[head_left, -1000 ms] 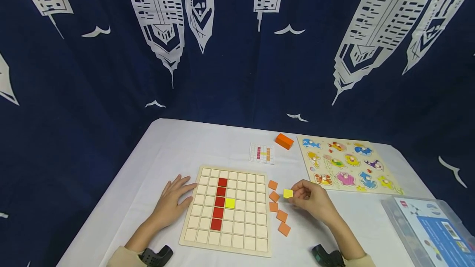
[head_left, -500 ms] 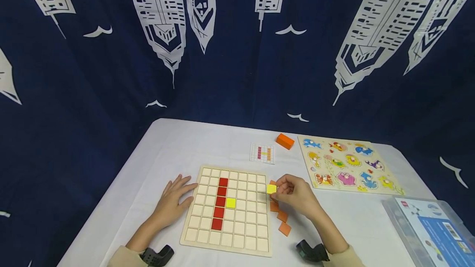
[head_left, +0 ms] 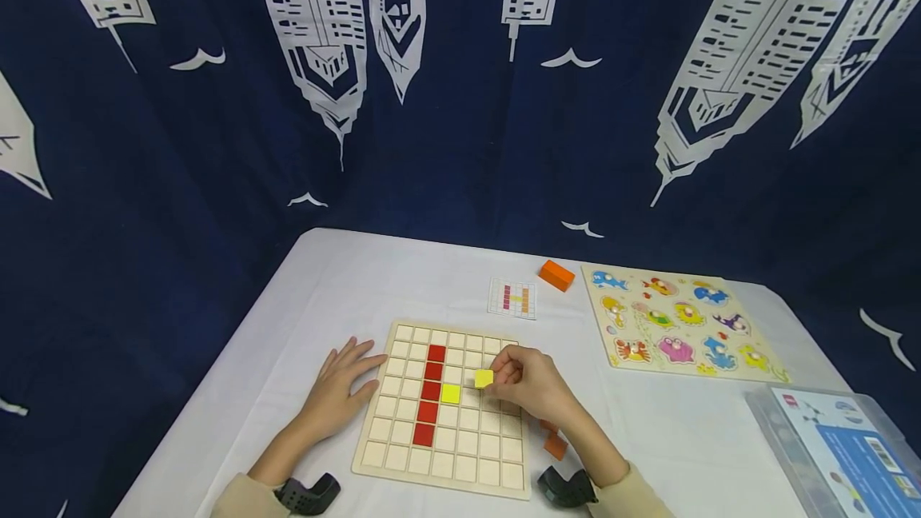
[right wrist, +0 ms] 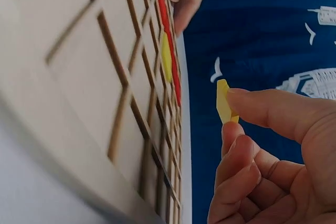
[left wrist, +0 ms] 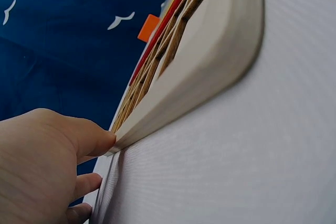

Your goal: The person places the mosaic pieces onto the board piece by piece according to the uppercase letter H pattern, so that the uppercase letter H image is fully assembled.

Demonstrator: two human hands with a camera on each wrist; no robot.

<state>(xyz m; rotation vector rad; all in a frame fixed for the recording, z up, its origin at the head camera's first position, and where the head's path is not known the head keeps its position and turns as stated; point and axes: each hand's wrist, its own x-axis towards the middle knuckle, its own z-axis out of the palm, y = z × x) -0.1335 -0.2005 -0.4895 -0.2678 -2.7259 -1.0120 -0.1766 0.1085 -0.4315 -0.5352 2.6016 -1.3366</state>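
A wooden grid board lies on the white table, with a column of red tiles set in its cells. One yellow tile sits in the cell right of the middle red one. My right hand pinches a second yellow tile between thumb and fingers, over the board's right half; the right wrist view shows this yellow tile held on edge, apart from the board. At the board's left edge my left hand rests with fingers spread, the thumb touching the board's side.
Orange tiles lie right of the board, partly hidden by my right arm. Behind the board are a small pattern card and an orange block. A sea-animal peg puzzle and a clear plastic case stand at right.
My right hand has carried the yellow tile leftward, from beside the orange tiles to over the board. My left hand has stayed at the board's left edge.
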